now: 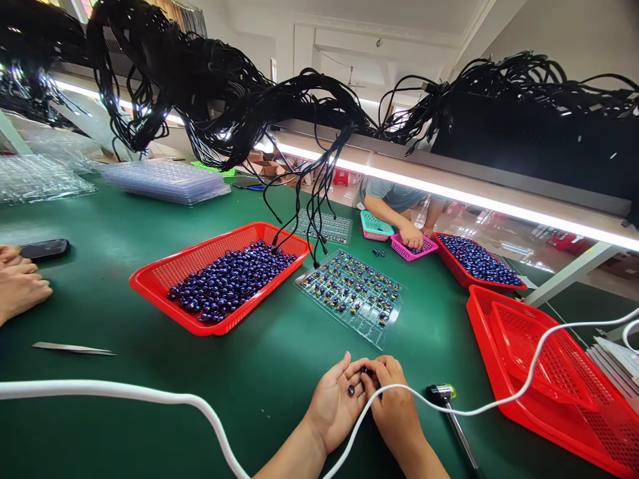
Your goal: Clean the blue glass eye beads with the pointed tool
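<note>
My left hand [329, 404] is turned palm up above the green table, its fingers slightly curled. A small glossy dark-blue rounded piece [351, 390] lies on it near the base of the fingers. The thumb and fingers of my right hand [392, 399] pinch another small dark piece [365, 370] against the left fingertips; its shape is partly hidden. Beyond my hands is a clear plastic tray [372, 330] with rows of small parts in its compartments. To its left, a red basket [164, 279] holds many glossy dark-blue rounded pieces.
A white cable [150, 395] crosses in front of my right wrist. Right of me lie a mallet [456, 426] and red baskets [482, 332]. Tweezers [74, 348] and a phone [44, 249] lie left, near another person's hands [20, 283]. Black cables [319, 193] hang overhead; a co-worker's hand [411, 236] reaches into a pink basket.
</note>
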`<state>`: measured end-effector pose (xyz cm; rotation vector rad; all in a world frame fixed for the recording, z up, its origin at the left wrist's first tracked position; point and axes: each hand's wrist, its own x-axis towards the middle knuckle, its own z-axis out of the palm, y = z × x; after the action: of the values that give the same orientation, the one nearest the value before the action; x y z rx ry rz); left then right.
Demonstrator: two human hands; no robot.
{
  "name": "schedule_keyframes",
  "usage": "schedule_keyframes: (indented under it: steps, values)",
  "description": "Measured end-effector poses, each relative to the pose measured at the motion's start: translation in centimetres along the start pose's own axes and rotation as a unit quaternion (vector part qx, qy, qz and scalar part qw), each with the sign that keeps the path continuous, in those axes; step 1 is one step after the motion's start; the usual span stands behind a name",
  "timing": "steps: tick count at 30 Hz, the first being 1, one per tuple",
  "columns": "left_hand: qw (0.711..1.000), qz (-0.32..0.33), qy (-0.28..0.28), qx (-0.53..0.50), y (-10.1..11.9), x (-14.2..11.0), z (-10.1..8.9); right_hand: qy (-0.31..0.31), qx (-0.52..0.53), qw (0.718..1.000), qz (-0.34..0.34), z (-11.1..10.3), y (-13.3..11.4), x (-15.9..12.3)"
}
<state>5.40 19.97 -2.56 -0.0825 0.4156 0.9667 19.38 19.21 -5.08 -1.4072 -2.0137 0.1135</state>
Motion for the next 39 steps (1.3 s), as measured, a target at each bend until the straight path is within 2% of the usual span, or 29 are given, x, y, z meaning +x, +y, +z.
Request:
schedule_keyframes:
  steps: [11, 19, 30, 39]
  values:
    - [1.0, 0.0, 0.004, 0.011, 0.04, -0.22, 0.24, 0.008, 0.003, 1.0, -0.006, 0.02, 0.19, 0.05]
    - [1.0, 0.004, -0.009, 0.017, 0.11, 0.23, -0.44, 0.006, 0.024, 1.0, -0.013, -0.11, 0.43, 0.14]
    - [1.0, 0.016, 0.011, -0.022, 0.82, -0.01, -0.11, 0.002, 0.097, 0.994, 0.054, -0.76, 0.49, 0.23]
    - [1.0, 0.021, -0.001, 0.019, 0.69, -0.15, -0.19, -0.029, 0.095, 0.994, 0.049, -0.58, 0.28, 0.2]
